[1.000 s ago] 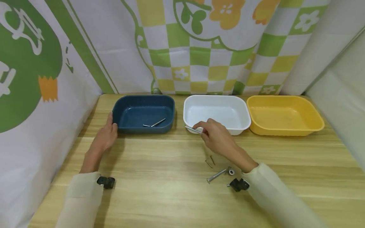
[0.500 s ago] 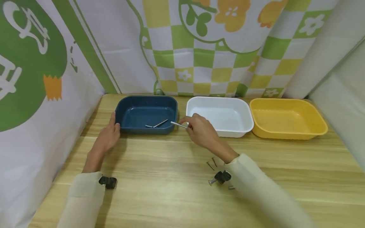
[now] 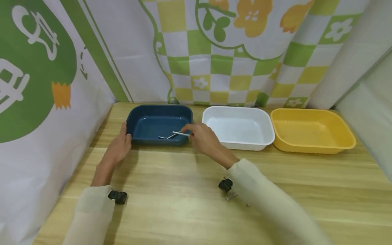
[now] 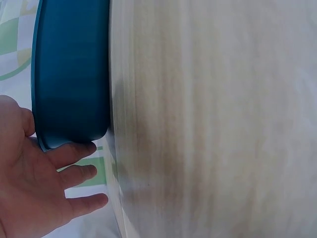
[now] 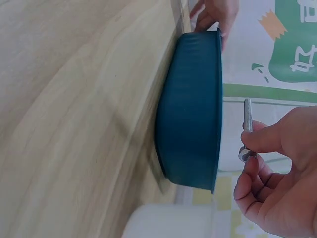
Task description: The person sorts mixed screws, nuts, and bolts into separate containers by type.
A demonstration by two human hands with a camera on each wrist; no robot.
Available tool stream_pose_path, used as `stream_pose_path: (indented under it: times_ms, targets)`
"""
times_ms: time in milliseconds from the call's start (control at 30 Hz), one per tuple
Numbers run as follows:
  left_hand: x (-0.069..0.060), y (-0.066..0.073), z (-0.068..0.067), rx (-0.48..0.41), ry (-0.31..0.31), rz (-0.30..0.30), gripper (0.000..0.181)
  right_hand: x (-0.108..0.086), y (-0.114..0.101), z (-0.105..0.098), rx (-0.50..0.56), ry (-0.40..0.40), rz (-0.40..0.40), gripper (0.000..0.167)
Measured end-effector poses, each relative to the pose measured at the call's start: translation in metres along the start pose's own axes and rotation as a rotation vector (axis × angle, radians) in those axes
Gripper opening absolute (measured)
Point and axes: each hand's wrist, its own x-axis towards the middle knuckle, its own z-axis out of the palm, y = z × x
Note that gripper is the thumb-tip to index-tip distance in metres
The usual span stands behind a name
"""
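Note:
My right hand (image 3: pixel 204 139) is over the right end of the dark blue tray (image 3: pixel 153 142), pinching a silver bolt (image 5: pixel 248 118) between thumb and fingers. In the right wrist view the bolt's round head sits by the fingertips and its threaded shank points away from them. The tray holds a couple of thin screws (image 3: pixel 162 137), partly overlapped in view by the held bolt. At the tray's left end my left hand (image 3: pixel 117 148) touches the outer wall. Its fingers (image 4: pixel 81 206) are extended and spread in the left wrist view.
A white tray (image 3: pixel 245 147) stands right of the blue one, then a yellow tray (image 3: pixel 315 149). On the wooden table, loose metal hardware (image 3: pixel 231 196) lies partly hidden by my right sleeve and wrist camera (image 3: pixel 225 185). A patterned curtain (image 3: pixel 220 68) hangs behind.
My right hand has carried the bolt leftward from the white tray's front edge to above the blue tray. The left hand has stayed at the blue tray's end. The view has shifted slightly.

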Motion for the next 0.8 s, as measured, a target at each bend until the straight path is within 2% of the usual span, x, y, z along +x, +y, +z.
stream_pose_path:
  times_ms: [267,400,800]
  targets:
    - [-0.003,-0.001,0.001,-0.011,0.009,-0.008,0.063,0.020,-0.004,0.020,-0.006,0.028,-0.025,0.032]
    - [-0.002,-0.001,0.001,-0.018,0.015,-0.012,0.062,0.028,-0.004,0.025,-0.015,0.016,-0.055,0.031]
    - [-0.003,0.002,0.002,-0.029,0.008,-0.022,0.063,0.034,-0.002,0.026,0.066,0.000,-0.033,0.015]
